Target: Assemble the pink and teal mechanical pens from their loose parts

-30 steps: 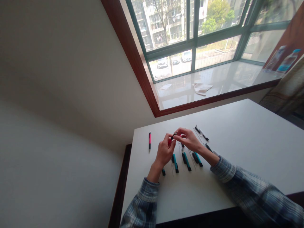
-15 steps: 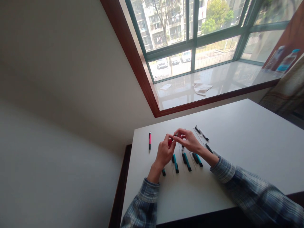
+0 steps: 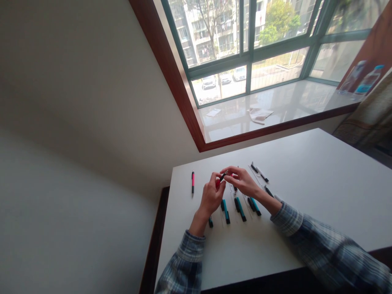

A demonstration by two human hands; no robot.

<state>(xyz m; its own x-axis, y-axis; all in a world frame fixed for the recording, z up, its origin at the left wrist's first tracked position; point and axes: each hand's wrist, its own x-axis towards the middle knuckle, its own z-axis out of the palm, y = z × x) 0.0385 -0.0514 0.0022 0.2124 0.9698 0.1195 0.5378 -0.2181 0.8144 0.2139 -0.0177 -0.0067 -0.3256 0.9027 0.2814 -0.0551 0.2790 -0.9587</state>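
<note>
Above the table, my left hand point(image 3: 212, 197) is closed round a red ballpoint pen point(image 3: 223, 176) with a black grip, its tip pointing up and to the right. My right hand point(image 3: 244, 182) is at that tip, thumb and fingers closed about it; their exact contact is partly hidden. Just below the hands lie several teal-and-black pen barrels point(image 3: 240, 209), with thin pale refills beside some of them. More pen parts, partly covered by my right hand, sit behind them. A whole pink-and-black pen point(image 3: 192, 183) lies by itself to the left.
The white table point(image 3: 309, 179) also carries white-and-black pen parts point(image 3: 262, 173) and a black piece point(image 3: 268, 190) near my right forearm. Behind it is a window sill point(image 3: 232, 122) with a crumpled cloth point(image 3: 259, 115) and a plastic bottle point(image 3: 370, 80).
My right fingers have shifted slightly at the pen's tip, so more of the black grip shows. My left hand has barely moved, and the parts on the table lie as before.
</note>
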